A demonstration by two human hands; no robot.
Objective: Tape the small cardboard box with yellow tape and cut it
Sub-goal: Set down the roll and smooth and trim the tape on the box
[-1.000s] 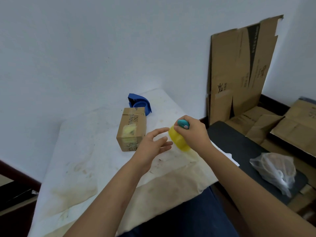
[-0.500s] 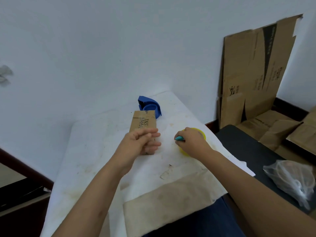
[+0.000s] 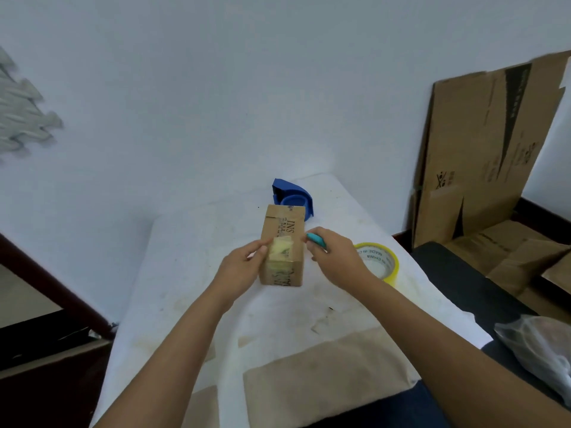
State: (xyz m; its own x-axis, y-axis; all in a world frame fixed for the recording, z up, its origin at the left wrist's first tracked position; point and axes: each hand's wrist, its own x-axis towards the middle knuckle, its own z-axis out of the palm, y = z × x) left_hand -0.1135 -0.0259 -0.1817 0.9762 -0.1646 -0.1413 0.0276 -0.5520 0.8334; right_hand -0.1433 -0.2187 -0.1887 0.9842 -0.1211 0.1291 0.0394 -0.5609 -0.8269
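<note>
Both hands have closed in on the small cardboard box [image 3: 282, 245] since half a second ago, and the yellow tape roll [image 3: 381, 262], then under the right hand, now lies flat and alone on the table, just right of that hand.

The table [image 3: 197, 273] is covered in white paper, stained and scuffed, with brown paper patches along its near edge. It stands against a pale blue-white wall. A blue tape dispenser [image 3: 292, 196] sits at the far end, right behind the box. To the right, a flattened cardboard sheet [image 3: 482, 149] leans on the wall above more cardboard pieces on the floor, and a clear plastic bag [image 3: 537, 344] rests on a dark surface at the lower right. A grey puzzle-edged mat piece [image 3: 21, 109] shows at the far left.

The box lies lengthwise in the middle of the table, a patch of yellowish tape across its top near end. The left hand [image 3: 241, 264] comes in from the left, fingers extended and touching the box's left top edge at the tape; it presses rather than grasps. The right hand [image 3: 335, 257] is beside the box's right side, curled around a small teal cutter [image 3: 316, 239] whose tip points toward the box.
</note>
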